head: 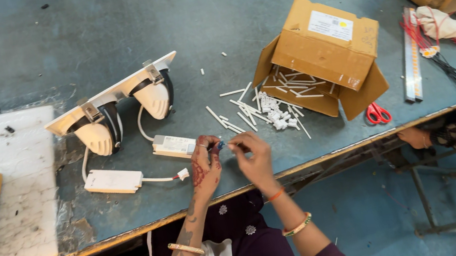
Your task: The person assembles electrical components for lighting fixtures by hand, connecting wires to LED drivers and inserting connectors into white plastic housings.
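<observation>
At the near tabletop [98, 32] edge, six o'clock: left hand [204, 164] and right hand [253, 156] pinched together on a small blue connector [220, 145], apparently mid-joining; next, probably steady alignment; white driver box [173, 145] just beside, ten o'clock; open carton [323, 48] at two o'clock

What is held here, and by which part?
Both hands, left hand and right hand, pinch a small blue-tipped part by its ends between fingertips; its kind cannot be told.
</observation>
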